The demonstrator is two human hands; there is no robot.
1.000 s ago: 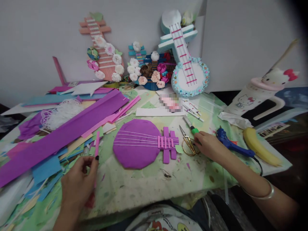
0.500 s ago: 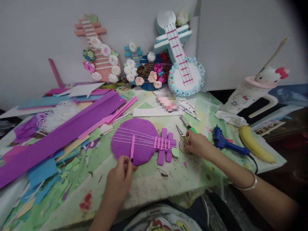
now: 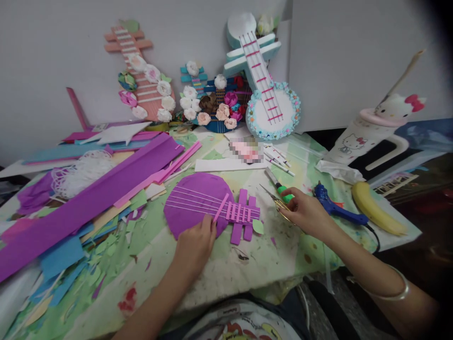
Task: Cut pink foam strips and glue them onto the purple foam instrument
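Observation:
Flat on the table lies a purple paper-covered toy lute [image 3: 193, 222] with white strings and several pink strips across its neck. My left hand [image 3: 196, 241] pinches a narrow pink paper strip [image 3: 221, 208] over the lute's body, close to the neck. At the right, my right hand [image 3: 304, 210] has its fingers closed on the gold handles of a pair of scissors [image 3: 272, 194], whose blades point up and left. A green-handled utility knife [image 3: 283, 190] lies just behind them. Near the neck's end sits a pale green paper leaf [image 3: 258, 227].
A blue glue gun [image 3: 325, 205] and a banana [image 3: 375, 210] lie at the right, near a white tumbler [image 3: 361, 137]. Long purple paper [image 3: 116, 189] and paper scraps cover the left. Decorated lutes, one white and blue [image 3: 272, 113], lean on the back wall.
My left hand has moved right with the pink strip, from mid-body towards the neck. My right hand has shifted right and tilted the scissors, lifting their handles.

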